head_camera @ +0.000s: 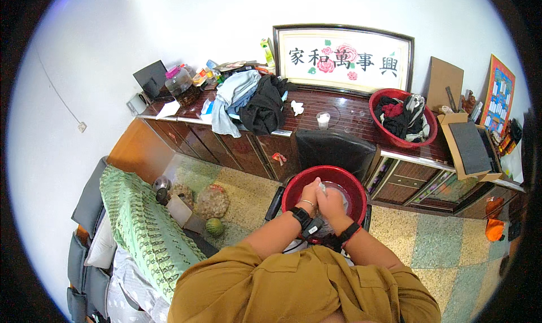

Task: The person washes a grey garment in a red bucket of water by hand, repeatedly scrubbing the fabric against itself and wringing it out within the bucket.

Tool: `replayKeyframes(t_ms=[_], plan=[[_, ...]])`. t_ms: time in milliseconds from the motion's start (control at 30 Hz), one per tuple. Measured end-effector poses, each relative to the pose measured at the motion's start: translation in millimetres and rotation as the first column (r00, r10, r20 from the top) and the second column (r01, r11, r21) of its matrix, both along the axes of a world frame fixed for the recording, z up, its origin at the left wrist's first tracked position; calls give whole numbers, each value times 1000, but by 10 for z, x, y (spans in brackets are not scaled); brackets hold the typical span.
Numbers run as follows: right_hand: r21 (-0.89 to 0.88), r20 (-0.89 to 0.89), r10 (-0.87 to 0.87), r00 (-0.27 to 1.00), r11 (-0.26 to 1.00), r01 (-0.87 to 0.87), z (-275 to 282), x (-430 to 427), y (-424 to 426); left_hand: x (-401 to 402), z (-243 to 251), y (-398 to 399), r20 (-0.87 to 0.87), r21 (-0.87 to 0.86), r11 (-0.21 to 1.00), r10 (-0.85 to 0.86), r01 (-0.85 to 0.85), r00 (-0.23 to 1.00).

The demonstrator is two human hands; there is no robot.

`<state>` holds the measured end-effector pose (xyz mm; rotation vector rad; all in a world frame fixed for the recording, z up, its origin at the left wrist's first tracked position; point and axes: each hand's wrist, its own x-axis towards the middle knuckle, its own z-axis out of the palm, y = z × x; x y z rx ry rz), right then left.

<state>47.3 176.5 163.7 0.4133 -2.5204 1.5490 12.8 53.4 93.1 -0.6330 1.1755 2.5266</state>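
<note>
Over a red plastic basin (361,196) on a black office chair, my left hand (311,194) and my right hand (330,203) press together around a wet, pale cloth (323,188). Only a little of the cloth shows between them. More light fabric lies in water inside the basin, partly hidden by my hands and forearms. Each wrist wears a black band, and a bracelet circles the left one as well.
Behind the chair (336,151) runs a dark wood cabinet (237,149) bearing heaped clothes (264,105), a plastic cup (323,120), a second red basin of clothes (430,132) and an open cardboard box (455,143). A watermelon (214,227) and filled bags (212,201) lie on the floor, beside a green-covered sofa (142,225).
</note>
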Motion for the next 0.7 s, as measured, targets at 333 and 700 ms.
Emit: replayKeyframes(t_ms=[333, 700], plan=[[76, 118, 83, 989, 993, -93, -137, -59, 210, 308, 550, 351, 176, -142, 990, 31, -5, 984], [-217, 684, 115, 721, 975, 51, -1443, -507, 1108, 276, -326, -302, -25, -838, 459, -571, 294, 820]])
